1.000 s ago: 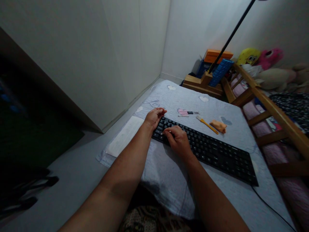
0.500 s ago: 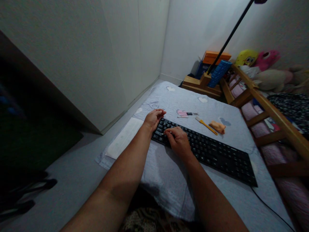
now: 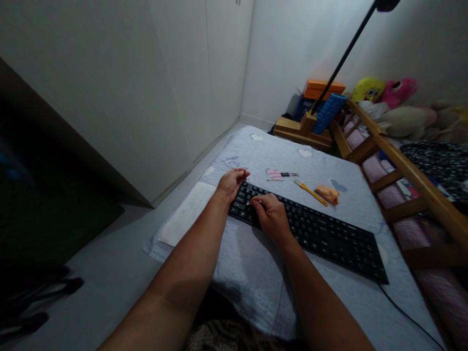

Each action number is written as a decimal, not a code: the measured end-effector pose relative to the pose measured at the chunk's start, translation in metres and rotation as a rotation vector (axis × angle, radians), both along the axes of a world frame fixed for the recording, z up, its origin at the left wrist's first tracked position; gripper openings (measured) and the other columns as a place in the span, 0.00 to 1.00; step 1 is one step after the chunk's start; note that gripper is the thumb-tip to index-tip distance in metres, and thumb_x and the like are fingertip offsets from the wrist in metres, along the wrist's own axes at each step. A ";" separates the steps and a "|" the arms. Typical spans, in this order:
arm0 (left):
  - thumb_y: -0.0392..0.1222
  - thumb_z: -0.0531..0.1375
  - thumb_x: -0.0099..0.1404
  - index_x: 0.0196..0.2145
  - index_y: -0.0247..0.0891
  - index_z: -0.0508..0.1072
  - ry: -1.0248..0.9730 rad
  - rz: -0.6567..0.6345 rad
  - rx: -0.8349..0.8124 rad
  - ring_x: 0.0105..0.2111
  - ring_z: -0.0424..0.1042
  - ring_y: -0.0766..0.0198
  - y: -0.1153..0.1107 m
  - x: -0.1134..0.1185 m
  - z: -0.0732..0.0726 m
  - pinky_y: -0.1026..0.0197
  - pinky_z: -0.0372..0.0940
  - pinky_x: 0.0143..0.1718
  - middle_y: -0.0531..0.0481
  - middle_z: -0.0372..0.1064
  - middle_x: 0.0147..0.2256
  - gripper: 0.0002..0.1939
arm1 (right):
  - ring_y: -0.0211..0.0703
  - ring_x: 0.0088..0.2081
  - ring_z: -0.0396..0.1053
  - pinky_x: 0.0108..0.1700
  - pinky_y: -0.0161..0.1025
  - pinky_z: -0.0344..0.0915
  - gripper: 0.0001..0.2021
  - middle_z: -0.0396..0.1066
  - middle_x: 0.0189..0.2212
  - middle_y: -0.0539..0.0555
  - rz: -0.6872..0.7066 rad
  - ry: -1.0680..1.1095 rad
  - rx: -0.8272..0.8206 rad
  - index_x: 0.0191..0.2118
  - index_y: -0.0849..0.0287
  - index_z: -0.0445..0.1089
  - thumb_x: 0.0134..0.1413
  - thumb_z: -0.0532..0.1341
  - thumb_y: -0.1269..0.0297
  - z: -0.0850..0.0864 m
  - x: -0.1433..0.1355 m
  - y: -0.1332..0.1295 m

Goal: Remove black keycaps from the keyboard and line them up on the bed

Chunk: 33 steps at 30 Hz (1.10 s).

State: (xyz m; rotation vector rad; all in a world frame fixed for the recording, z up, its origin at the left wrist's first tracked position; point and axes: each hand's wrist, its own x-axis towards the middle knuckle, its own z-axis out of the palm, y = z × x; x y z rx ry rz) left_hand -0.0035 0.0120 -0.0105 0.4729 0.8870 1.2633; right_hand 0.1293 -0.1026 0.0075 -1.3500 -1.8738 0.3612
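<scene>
The keyboard (image 3: 340, 241) lies on the cloth (image 3: 256, 282) over the bench. The right hand (image 3: 273, 217) pinches a small white-tipped stick (image 3: 249, 203) above the left-end keys; pressing too hard could bend it or catch a key edge. The left hand (image 3: 229, 185) curls at that end, its grip unclear; if loose, the keyboard might slide with the cloth.

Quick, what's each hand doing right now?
Left hand: partly open, resting at the black keyboard's left end.
Right hand: closed, pinching a thin white-tipped stick over the keys.
</scene>
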 end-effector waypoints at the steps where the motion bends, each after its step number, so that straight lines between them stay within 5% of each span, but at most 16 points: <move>1: 0.27 0.58 0.54 0.27 0.35 0.72 0.001 0.001 -0.001 0.30 0.73 0.69 0.000 0.000 0.000 0.64 0.64 0.42 0.51 0.73 0.26 0.06 | 0.47 0.39 0.71 0.46 0.44 0.64 0.10 0.77 0.33 0.55 -0.009 -0.001 0.000 0.35 0.56 0.76 0.61 0.57 0.66 0.000 0.001 0.001; 14: 0.26 0.57 0.54 0.26 0.34 0.71 -0.042 -0.003 -0.009 0.30 0.72 0.69 -0.001 -0.001 0.002 0.65 0.65 0.40 0.50 0.72 0.26 0.07 | 0.48 0.38 0.70 0.45 0.43 0.63 0.10 0.78 0.34 0.55 -0.027 -0.128 -0.017 0.35 0.55 0.78 0.60 0.57 0.67 0.026 -0.004 0.050; 33: 0.25 0.57 0.53 0.26 0.33 0.71 -0.072 0.014 -0.020 0.30 0.73 0.68 0.001 -0.002 0.002 0.64 0.68 0.40 0.49 0.72 0.26 0.07 | 0.50 0.38 0.69 0.44 0.45 0.63 0.11 0.78 0.34 0.57 -0.035 -0.268 -0.025 0.36 0.55 0.78 0.61 0.57 0.68 0.006 -0.015 0.068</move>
